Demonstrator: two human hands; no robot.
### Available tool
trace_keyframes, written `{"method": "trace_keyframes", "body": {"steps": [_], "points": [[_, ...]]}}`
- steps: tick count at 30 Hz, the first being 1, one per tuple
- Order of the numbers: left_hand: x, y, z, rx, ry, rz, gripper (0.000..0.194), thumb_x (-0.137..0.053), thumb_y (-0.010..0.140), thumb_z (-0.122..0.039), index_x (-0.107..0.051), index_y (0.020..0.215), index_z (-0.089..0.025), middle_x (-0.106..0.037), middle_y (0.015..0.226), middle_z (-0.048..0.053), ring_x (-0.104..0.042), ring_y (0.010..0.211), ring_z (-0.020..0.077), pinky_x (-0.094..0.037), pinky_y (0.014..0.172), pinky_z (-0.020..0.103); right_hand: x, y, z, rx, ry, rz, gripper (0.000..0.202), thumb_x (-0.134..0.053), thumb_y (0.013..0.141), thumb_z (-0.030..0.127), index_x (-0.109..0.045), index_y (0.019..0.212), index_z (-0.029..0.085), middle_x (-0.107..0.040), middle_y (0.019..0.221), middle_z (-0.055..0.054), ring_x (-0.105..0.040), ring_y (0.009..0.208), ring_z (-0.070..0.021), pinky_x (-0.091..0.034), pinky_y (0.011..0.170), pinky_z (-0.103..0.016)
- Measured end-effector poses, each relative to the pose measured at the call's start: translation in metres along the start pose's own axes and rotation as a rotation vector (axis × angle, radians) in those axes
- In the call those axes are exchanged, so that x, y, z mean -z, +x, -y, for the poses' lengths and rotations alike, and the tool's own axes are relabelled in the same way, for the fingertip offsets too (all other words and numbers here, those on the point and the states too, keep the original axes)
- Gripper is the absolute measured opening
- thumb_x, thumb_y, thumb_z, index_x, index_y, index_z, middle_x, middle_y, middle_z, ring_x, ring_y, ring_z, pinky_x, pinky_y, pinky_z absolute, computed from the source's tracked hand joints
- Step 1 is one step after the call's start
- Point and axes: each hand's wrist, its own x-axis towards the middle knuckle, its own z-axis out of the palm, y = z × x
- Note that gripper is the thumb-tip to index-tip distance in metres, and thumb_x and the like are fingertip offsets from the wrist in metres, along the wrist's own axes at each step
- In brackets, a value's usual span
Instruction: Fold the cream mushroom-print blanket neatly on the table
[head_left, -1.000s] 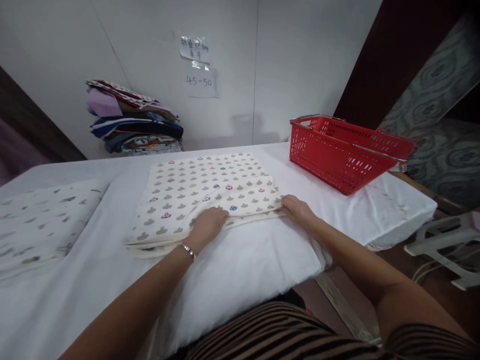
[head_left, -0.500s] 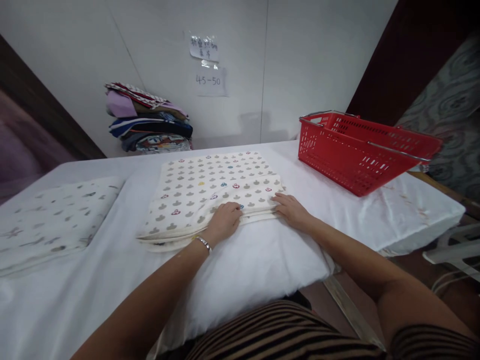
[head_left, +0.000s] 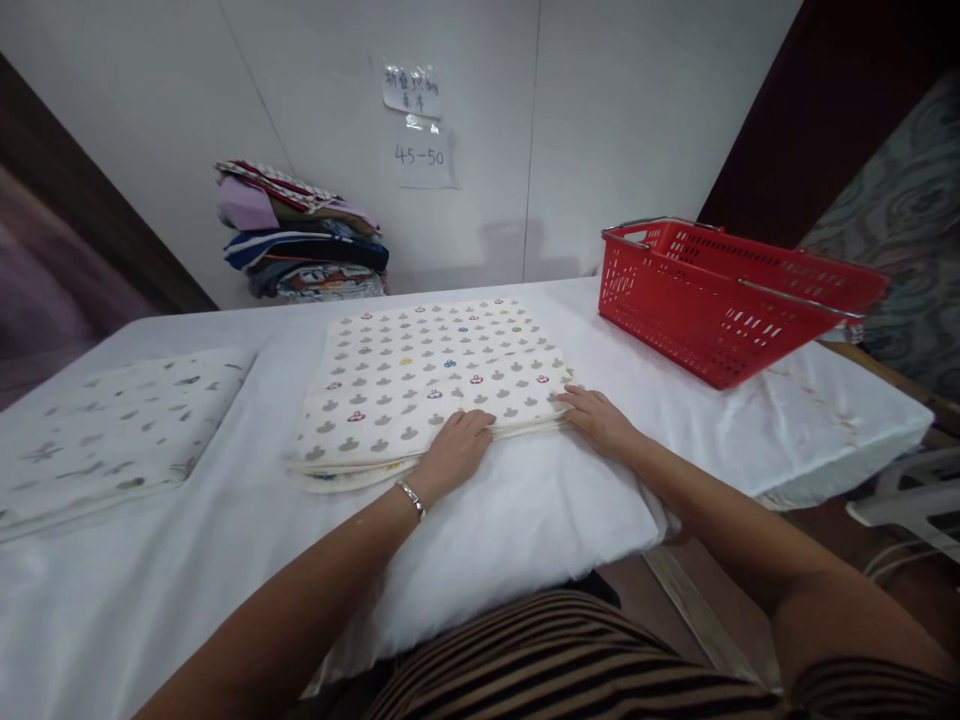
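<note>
A folded cream cloth (head_left: 420,370) with a repeated grey print and a few red, blue and yellow motifs lies flat on the white-covered table. My left hand (head_left: 459,445) rests on the middle of its near edge, fingers stretched out over the top layer. A silver bracelet (head_left: 411,498) circles that wrist. At the near right corner of the cloth is my right hand (head_left: 598,418), with its fingers extended and touching the edge. Both thumbs are mostly hidden. Several layers show along the near left edge.
Another folded printed cloth (head_left: 127,430) lies on the table's left. A red plastic basket (head_left: 675,310) with metal handles stands at the back right. Behind the table, a pile of folded fabrics (head_left: 300,240) sits against the wall. Two paper notes (head_left: 416,125) hang above.
The raised fold along the cloth's near right part has flattened, and its top lies smoother. Both hands have shifted slightly right along the near edge.
</note>
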Motion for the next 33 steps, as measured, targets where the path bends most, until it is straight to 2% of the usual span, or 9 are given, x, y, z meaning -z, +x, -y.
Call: {"method": "trace_keyframes", "body": {"steps": [5,9,13,16,21,27,33], "points": [[0.000,-0.002,-0.006,0.045,0.132,-0.028,0.025,-0.037,0.091,-0.011,-0.062,0.087,-0.015,-0.059,0.111,0.009,-0.050,0.104,0.0221,-0.039,0.086,0.037,0.000,-0.002,0.000,0.006,-0.029,-0.005,0.025,-0.040,0.095,0.021,-0.064,0.090,0.019,-0.051,0.135,-0.009,-0.038,0.131,-0.0281,-0.041,0.093,-0.047],[0.004,0.003,-0.005,0.034,0.164,-0.030,0.029,-0.033,0.092,-0.009,-0.061,0.090,-0.015,-0.059,0.111,0.010,-0.050,0.105,0.0227,-0.038,0.087,0.038,0.004,0.002,-0.002,-0.001,-0.048,-0.053,0.025,-0.041,0.093,0.017,-0.066,0.089,0.018,-0.055,0.130,-0.011,-0.040,0.129,-0.0269,-0.042,0.093,-0.045],[0.005,0.002,-0.003,0.002,0.077,0.057,0.033,-0.030,0.092,-0.009,-0.062,0.086,-0.015,-0.059,0.112,0.011,-0.050,0.106,0.0223,-0.038,0.089,0.038,0.007,0.004,0.000,0.026,-0.022,-0.007,0.024,-0.043,0.093,0.018,-0.066,0.087,0.018,-0.053,0.133,-0.009,-0.038,0.131,-0.0276,-0.041,0.095,-0.047],[0.005,-0.001,-0.004,0.041,-0.008,0.076,0.033,-0.031,0.091,-0.011,-0.063,0.085,-0.016,-0.059,0.114,0.010,-0.051,0.106,0.0216,-0.038,0.090,0.039,0.009,0.001,0.004,0.040,0.029,0.022,0.023,-0.044,0.093,0.019,-0.066,0.088,0.019,-0.052,0.134,-0.008,-0.039,0.130,-0.0264,-0.042,0.096,-0.047],[0.012,-0.002,-0.005,0.090,-0.048,0.093,0.019,-0.047,0.089,-0.024,-0.065,0.091,-0.018,-0.059,0.115,0.009,-0.050,0.107,0.0233,-0.038,0.089,0.039,0.010,-0.008,-0.001,0.048,0.037,0.006,0.019,-0.049,0.089,0.021,-0.065,0.097,0.018,-0.055,0.129,-0.011,-0.040,0.129,-0.0263,-0.042,0.097,-0.045],[0.016,0.004,-0.004,0.076,-0.008,0.160,0.026,-0.039,0.088,-0.011,-0.064,0.084,-0.016,-0.058,0.116,0.010,-0.050,0.106,0.0233,-0.037,0.084,0.039,0.010,-0.011,-0.009,0.083,-0.015,0.052,0.027,-0.046,0.087,0.013,-0.065,0.105,0.019,-0.053,0.133,-0.010,-0.040,0.129,-0.0271,-0.043,0.093,-0.044],[0.020,0.013,-0.004,0.016,0.028,0.190,0.029,-0.036,0.084,-0.002,-0.061,0.075,-0.015,-0.059,0.109,0.012,-0.050,0.105,0.0245,-0.038,0.077,0.038,0.016,-0.008,-0.010,0.069,-0.070,0.060,0.024,-0.045,0.088,0.013,-0.066,0.098,0.017,-0.053,0.132,-0.012,-0.041,0.128,-0.0281,-0.043,0.091,-0.045]]}}
